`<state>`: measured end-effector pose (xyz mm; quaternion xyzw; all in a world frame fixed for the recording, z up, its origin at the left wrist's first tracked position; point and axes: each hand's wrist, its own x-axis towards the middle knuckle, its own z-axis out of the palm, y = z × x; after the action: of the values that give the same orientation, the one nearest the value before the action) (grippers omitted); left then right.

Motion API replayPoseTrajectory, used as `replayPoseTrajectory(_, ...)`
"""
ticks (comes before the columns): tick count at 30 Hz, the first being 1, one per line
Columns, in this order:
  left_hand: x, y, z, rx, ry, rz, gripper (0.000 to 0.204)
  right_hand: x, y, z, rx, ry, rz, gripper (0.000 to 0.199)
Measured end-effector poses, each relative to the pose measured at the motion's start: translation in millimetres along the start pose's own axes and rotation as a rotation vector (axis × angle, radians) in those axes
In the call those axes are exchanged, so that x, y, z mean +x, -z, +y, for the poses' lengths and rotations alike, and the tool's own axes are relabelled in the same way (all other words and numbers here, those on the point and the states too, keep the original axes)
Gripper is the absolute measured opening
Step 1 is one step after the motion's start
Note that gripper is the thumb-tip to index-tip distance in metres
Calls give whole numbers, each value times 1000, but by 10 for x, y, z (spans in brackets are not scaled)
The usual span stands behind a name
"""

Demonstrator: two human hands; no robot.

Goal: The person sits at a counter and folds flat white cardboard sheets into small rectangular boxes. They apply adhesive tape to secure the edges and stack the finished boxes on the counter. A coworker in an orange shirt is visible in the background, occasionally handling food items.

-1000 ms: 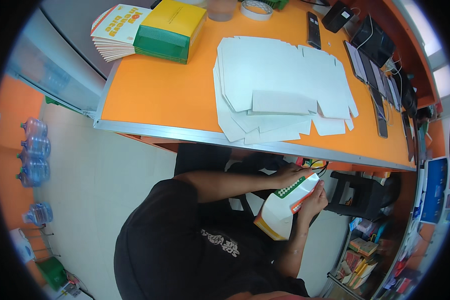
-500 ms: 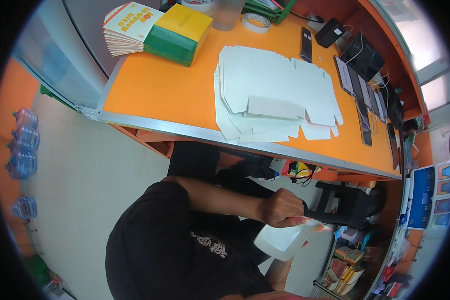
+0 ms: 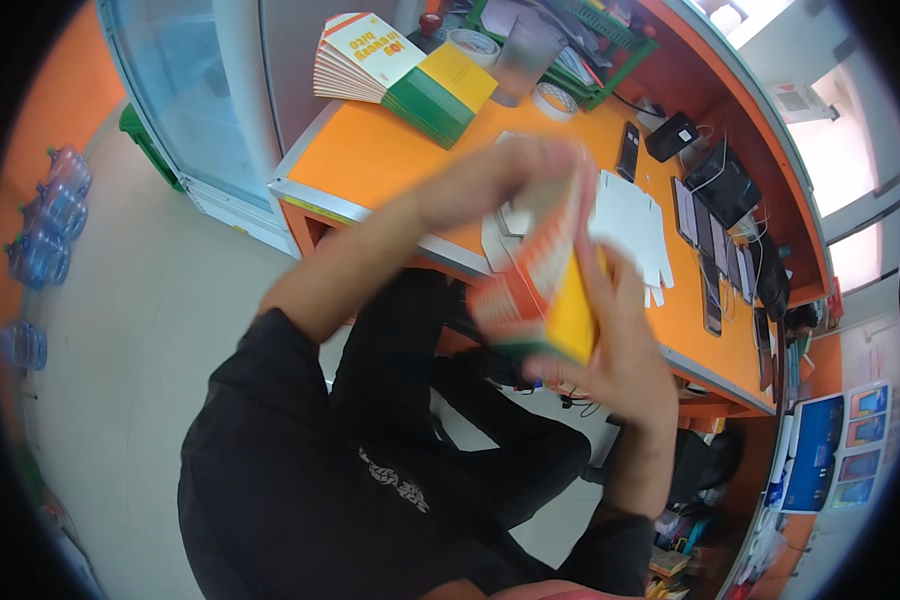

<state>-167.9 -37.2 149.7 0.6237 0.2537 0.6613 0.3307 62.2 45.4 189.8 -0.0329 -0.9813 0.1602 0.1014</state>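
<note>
up came the box (image 3: 530, 290) since the earlier frame, from low beside the lap to in front of the front edge of the table (image 3: 345, 165), and both arms rose with it. on the table, the largest of these things, lay the white flat sheets (image 3: 635, 225), partly hidden behind the box and the hands, with a fanned stack of printed cardboard (image 3: 435, 95) toward the left end. the sheets were all unfolded, so any shaping of them seemed still to be done. the box already had body, its orange and yellow sides meeting at a crease, and looked partway finished, though blur hid whether its ends were tucked. it was held tilted between the hands, off the tabletop. the left forearm reached up and across, the left hand (image 3: 515, 168) bent over the box's upper end; whether it pinched or merely pressed could not be told. the right forearm rose steeply, the right hand (image 3: 620, 335) gripping the yellow side.
</note>
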Motion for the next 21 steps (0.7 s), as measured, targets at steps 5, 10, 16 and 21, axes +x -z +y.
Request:
replayPoseTrajectory(5, 287, 836, 985, 459, 172, 577, 57, 1264, 173, 360, -230, 127, 311, 106)
replayPoseTrajectory(10, 130, 2058, 1379, 900, 539, 694, 51, 2355, -142, 598, -239, 47, 198, 112)
replayPoseTrajectory(16, -37, 2571, 1001, 1218, 621, 652, 46, 2761, -343, 518, -203, -148, -67, 120)
replayPoseTrajectory(21, -348, 3054, 834, 1418, 564, 597, 49, 2916, -445, 468, -149, -118, -52, 119)
